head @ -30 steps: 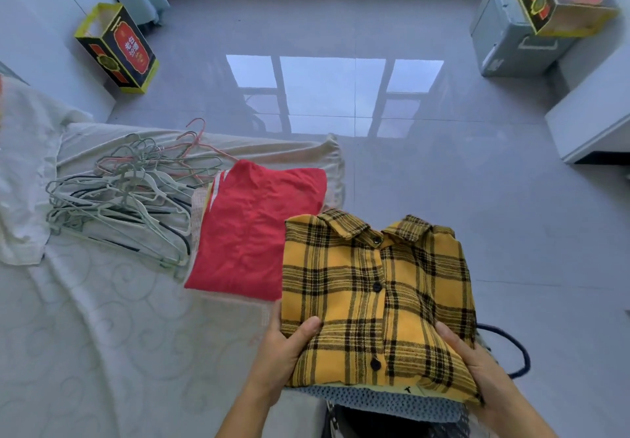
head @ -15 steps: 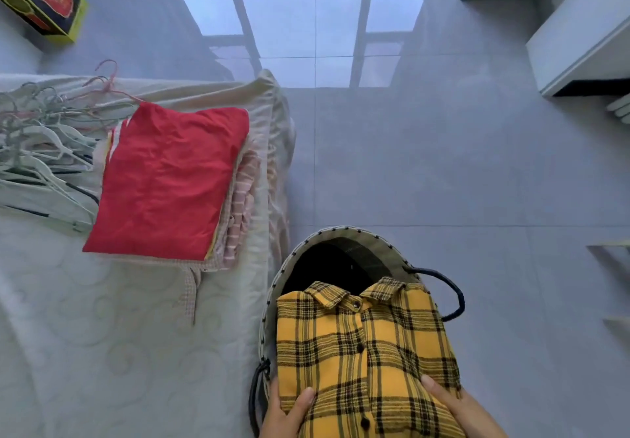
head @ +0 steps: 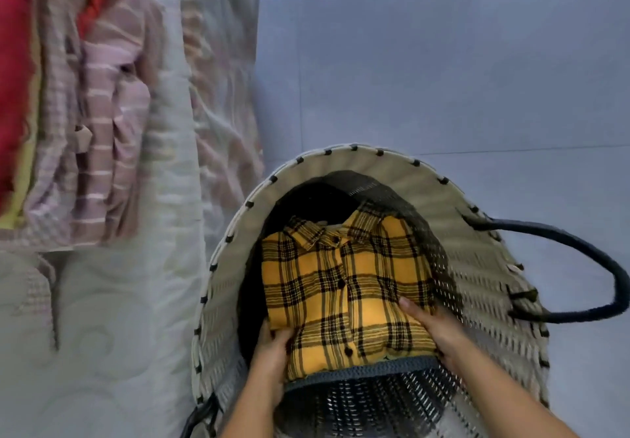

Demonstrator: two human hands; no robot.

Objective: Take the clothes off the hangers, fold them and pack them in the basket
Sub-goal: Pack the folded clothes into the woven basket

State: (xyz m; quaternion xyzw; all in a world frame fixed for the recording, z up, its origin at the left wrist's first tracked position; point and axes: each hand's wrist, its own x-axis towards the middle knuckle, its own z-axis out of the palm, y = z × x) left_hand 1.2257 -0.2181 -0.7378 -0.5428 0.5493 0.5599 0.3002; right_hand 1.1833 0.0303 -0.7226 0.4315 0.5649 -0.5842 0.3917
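1. A folded yellow plaid shirt (head: 344,287) is held inside the woven basket (head: 491,267), collar pointing away from the person and button placket facing up.
2. The shirt's near left corner is gripped by the left hand (head: 272,352), with the thumb laid on top of the fabric and the fingers tucked beneath.
3. The near right edge of the shirt is held by the right hand (head: 439,332); the thumb is pressed on top, the fingers are hidden under the cloth.
4. A folded grey-blue knitted garment (head: 361,371) is seen directly under the shirt, its edge showing along the near side; it appears to be carried together with the shirt.
5. The basket is stood on the grey tiled floor (head: 443,79), just beside the bed (head: 112,301); its pale rim is stitched in dark thread and its interior is dark.
6. A dark loop handle (head: 600,267) is seen hanging out from the basket's right side.
7. On the bed, at the upper left, a stack of folded clothes is shown: a red garment (head: 13,79) on top and a pink striped garment (head: 102,130) visible at the stack's edge. This area is blurred.
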